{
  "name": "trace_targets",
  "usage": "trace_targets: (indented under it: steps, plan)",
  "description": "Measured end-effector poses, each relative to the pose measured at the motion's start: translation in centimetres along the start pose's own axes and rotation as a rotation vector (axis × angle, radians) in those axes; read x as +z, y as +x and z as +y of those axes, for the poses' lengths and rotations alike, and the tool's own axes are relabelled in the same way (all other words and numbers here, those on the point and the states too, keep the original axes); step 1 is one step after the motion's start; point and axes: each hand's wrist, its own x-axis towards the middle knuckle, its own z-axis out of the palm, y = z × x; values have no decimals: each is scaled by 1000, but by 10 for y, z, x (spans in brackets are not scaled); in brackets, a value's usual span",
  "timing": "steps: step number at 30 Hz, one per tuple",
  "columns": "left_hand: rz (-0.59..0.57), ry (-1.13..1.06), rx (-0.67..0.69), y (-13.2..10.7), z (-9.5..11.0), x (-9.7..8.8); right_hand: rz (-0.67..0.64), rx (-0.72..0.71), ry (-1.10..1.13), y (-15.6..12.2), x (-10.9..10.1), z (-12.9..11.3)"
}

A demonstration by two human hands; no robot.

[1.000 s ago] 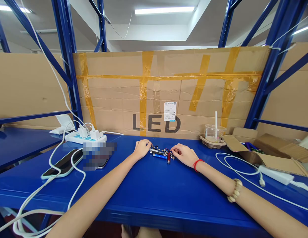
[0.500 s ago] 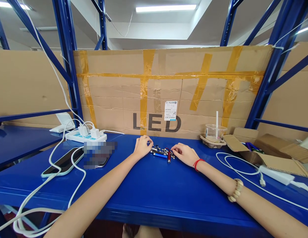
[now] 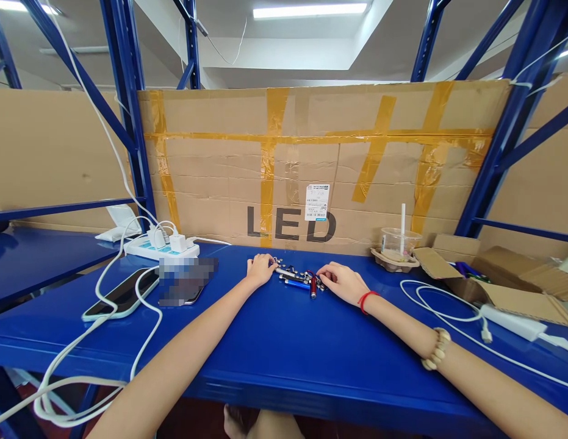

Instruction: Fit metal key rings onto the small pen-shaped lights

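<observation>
My left hand (image 3: 260, 270) rests at the left edge of a small pile of metal pieces (image 3: 293, 272) on the blue table. Its fingers are curled together and pointing down; whatever may be in them is too small to name. On the pile's right side, my right hand (image 3: 342, 281) has thumb and fingertips pinched beside a short red tube (image 3: 313, 286); anything between them is hidden. A blue tube (image 3: 297, 284) lies along the pile's near side, with a dark tube (image 3: 288, 278) just behind it. Tiny silver parts are scattered among them.
Left on the blue table (image 3: 265, 341) lie a phone (image 3: 123, 296), a blurred-out device (image 3: 185, 281) and a white power strip (image 3: 160, 248) with cables. At right are a plastic cup (image 3: 398, 242) with a straw, a white cable and an open carton (image 3: 521, 299). Cardboard (image 3: 219, 177) stands behind.
My left hand has lowered slightly and its fingers have come down closer to the table at the pile's left edge. My right hand is nearly unchanged. The view has shifted a little.
</observation>
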Motion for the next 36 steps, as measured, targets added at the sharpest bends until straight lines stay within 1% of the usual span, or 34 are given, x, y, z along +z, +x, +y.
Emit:
trace_targets:
  steps: [4, 6, 10, 12, 14, 17, 20, 22, 24, 26, 31, 36]
  plan:
    - [26, -59, -47, -1, 1, -2, -6, 6, -5, 0, -1, -1]
    - [57, -121, -62, -1, 1, -4, -6, 6, -5, 0, -1, -1]
    - [134, -320, -49, -2, 7, -9, 15, -9, 12, 0, -1, 1]
    - [133, -450, -24, -4, 16, -10, 37, -12, 33, -1, 0, -1]
    - [110, -584, 4, -9, 28, -9, 63, -18, 71, -2, 0, -4]
    - [41, -756, 38, -18, 47, -6, 114, -46, 157, -3, 0, -13]
    - [-35, -863, 61, -29, 61, -4, 164, -90, 241, -4, 0, -22]
    - [-83, -921, 69, -34, 67, -3, 205, -120, 254, -6, -1, -26]
    - [-146, -1001, 65, -39, 71, -4, 244, -137, 224, -7, -3, -28]
    - [-179, -1060, 50, -41, 73, -6, 270, -141, 174, -8, -5, -29]
    - [-200, -1102, -1, -41, 75, -10, 346, -137, 101, -10, -9, -29]
    - [-225, -1123, -35, -40, 75, -7, 324, -141, 107, -10, -7, -28]
